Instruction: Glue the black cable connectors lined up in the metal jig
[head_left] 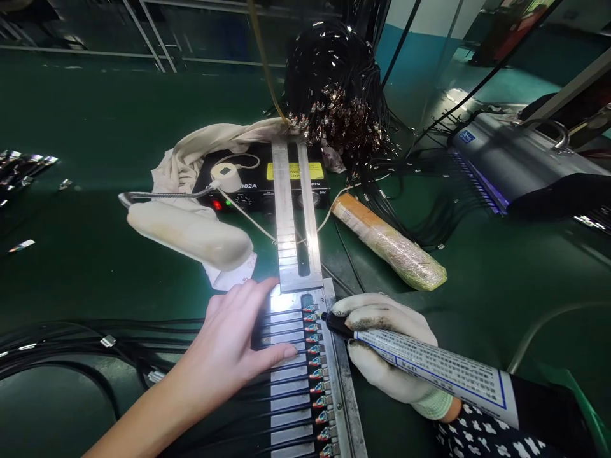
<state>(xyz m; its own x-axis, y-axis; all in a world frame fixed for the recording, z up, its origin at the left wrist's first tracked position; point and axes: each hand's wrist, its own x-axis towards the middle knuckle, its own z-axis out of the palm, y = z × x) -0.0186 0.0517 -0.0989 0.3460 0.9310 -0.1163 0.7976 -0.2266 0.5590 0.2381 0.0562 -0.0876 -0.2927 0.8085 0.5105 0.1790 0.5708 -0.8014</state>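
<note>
My bare left hand (pixel 238 331) lies on the upper left of a metal fixture (pixel 291 388), thumb and fingers apart, across black cables set in its slots. Connector ends with coloured wires (pixel 317 373) line the fixture's right side. In a white, stained glove, my right hand (pixel 394 350) is closed around a long tube (pixel 439 362) with printed text. The tube's black nozzle (pixel 337 324) points at the connectors near the top of the row; whether it touches them I cannot tell.
Beyond the fixture are a slotted metal plate (pixel 286 216), a black control box (pixel 260 191) and a white lamp (pixel 191 232). A wrapped roll (pixel 391 242) lies right of them. Bundled black cables (pixel 334 83) stand behind; more cables (pixel 71 343) lie at left. A grey machine (pixel 539 165) is at right.
</note>
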